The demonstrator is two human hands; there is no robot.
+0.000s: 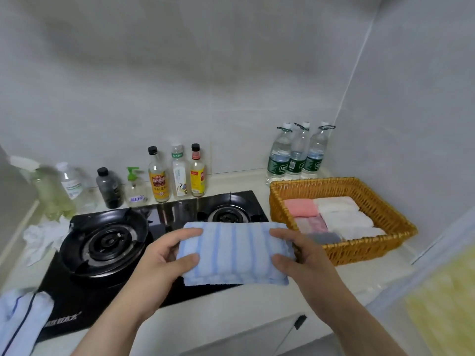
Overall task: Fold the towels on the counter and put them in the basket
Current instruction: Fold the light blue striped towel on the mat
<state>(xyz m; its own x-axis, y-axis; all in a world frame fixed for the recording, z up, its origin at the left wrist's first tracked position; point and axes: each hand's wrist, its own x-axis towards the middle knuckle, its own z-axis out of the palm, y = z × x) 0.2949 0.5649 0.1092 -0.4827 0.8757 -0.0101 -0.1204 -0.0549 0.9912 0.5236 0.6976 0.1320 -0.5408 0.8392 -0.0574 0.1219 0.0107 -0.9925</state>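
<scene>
Now, striped towel point(234, 253) in pinching grip of left hand point(159, 255), right hand point(300, 255); labels point(160, 185) blurred

A pale blue cloth point(18, 322) is running off the lower-left edge, a yellow patch point(444, 304) is blurring at right, and the striped towel point(236, 253) is covering the right burner point(227, 214) front.

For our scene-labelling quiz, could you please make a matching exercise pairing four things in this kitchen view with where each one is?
Things: 1 blue striped towel; 2 pink towel; 3 water bottles; 4 wicker basket.
Places: A behind the basket; B held by left hand and right hand; C on the counter right of the stove; D inside the basket.
Pairs: 1-B, 2-D, 3-A, 4-C.
</scene>
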